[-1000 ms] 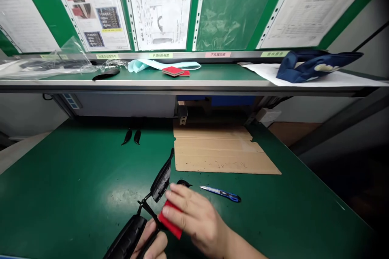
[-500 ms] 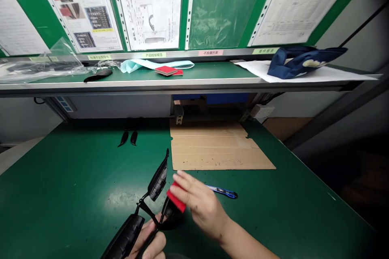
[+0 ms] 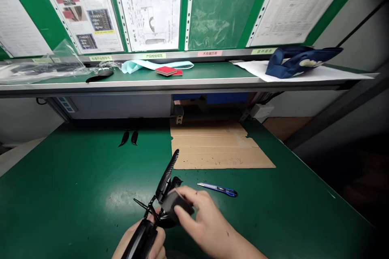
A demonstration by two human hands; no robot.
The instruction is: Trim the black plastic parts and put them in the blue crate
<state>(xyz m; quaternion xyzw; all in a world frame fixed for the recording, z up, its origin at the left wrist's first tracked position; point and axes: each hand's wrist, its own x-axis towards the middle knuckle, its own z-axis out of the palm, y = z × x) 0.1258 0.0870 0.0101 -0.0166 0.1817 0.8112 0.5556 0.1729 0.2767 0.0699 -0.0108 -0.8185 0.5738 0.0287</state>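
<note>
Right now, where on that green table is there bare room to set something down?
The green tabletop looks largely bare left of the two small black pieces, and between the blue utility knife and its right edge. Front centre is crowded: the left hand grips the black moulded part, the right hand a dark pad.

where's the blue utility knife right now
In the head view, the blue utility knife lies on the green table, just right of centre, between the cardboard sheet and the right hand.
</note>
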